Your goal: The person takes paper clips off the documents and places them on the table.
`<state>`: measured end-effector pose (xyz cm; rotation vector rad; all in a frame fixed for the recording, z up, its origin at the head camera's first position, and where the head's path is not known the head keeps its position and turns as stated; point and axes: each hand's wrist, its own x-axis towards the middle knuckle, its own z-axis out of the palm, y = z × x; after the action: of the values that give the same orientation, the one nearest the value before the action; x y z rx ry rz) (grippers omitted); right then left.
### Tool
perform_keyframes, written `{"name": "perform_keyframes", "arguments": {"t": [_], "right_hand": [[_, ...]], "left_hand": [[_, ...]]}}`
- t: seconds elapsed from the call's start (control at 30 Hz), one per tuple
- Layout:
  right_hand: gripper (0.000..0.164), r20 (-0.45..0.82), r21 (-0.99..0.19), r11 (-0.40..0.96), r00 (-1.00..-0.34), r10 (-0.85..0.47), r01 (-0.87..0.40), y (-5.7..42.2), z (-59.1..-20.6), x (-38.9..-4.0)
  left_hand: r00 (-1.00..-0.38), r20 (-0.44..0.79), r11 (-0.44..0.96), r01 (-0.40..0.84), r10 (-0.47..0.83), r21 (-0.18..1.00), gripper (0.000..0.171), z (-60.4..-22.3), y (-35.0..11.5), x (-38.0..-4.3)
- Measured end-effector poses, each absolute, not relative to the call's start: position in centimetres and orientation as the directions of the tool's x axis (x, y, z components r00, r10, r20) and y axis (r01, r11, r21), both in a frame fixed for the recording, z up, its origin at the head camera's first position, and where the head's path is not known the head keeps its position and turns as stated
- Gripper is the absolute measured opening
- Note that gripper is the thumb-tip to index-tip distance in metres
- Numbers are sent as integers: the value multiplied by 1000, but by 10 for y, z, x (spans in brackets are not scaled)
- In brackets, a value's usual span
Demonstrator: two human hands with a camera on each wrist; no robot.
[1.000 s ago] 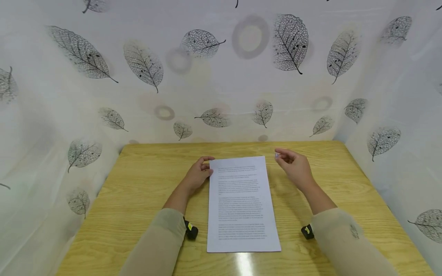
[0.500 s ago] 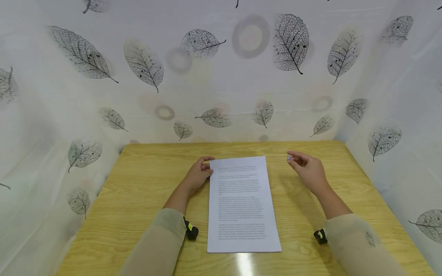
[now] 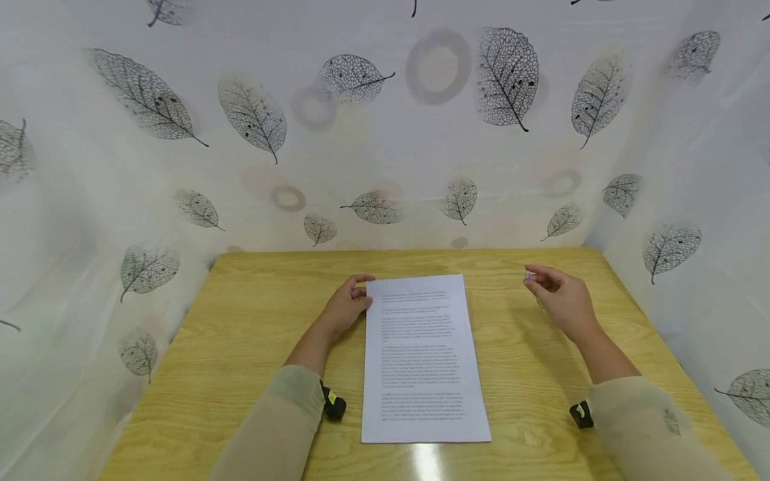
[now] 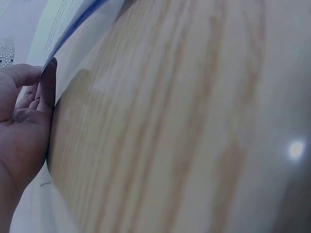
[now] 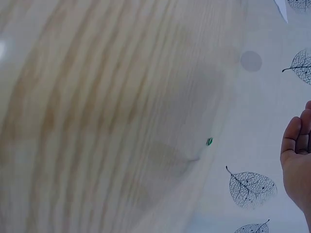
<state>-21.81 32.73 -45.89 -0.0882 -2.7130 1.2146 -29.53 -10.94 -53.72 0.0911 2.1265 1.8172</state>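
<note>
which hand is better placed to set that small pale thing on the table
Probably the right hand: it pinches the small pale thing to the right of the paper, while the left hand pinches the paper's left edge.

Right hand, partly cropped at the right margin, fingers bent; wood-grained tabletop at left; pale backdrop with 4 leaf prints, some cropped; small green mark left of the hand.

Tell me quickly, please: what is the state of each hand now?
Left hand: holding the printed paper near its far left corner.
Right hand: holding a small pale item, too small to identify.
</note>
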Motion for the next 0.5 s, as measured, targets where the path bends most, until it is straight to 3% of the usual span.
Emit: {"name": "perform_keyframes", "arguments": {"t": [0.5], "right_hand": [[49,127,-712,701,-978,165,26,365,-468,-213]], "left_hand": [[-940,-199,182,-152,276,971,48,-539,-111,-296]]}}
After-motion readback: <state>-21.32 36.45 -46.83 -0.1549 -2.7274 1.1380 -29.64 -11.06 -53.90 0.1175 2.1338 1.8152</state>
